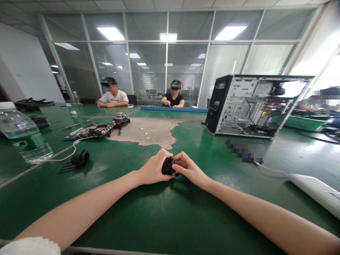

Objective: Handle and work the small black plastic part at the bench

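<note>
Both my hands meet around a small black plastic part in the middle of the green table. My left hand wraps its far and near sides with thumb and fingers. From the right, the fingertips of my right hand pinch its right end. My fingers cover much of the part, so its exact kind is hidden. To the left lies another black plastic piece with a round collar and flat prongs, apart from my hands.
A water bottle stands at left, near a circuit board. An open computer case stands at right, with a white power bank nearer. A torn brown sheet lies ahead. Two people sit across; another is at far right.
</note>
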A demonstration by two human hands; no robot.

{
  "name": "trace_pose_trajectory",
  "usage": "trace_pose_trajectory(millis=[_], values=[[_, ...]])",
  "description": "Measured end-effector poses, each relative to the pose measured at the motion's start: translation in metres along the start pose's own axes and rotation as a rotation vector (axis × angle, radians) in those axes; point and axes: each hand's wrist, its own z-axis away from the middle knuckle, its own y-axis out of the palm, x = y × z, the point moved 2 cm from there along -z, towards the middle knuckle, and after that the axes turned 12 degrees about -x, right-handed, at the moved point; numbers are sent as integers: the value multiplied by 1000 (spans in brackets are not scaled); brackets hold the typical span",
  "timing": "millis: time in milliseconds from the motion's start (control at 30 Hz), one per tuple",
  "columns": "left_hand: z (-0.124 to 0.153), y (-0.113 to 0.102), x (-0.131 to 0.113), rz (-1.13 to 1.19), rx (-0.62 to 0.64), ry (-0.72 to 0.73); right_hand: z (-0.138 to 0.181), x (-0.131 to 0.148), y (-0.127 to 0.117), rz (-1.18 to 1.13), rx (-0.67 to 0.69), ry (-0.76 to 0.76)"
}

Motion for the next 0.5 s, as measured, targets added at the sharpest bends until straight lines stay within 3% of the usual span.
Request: trace_pose_trajectory(millis=[500], values=[[0,0,-1,8,2,-17,5,5,1,55,5,-24]])
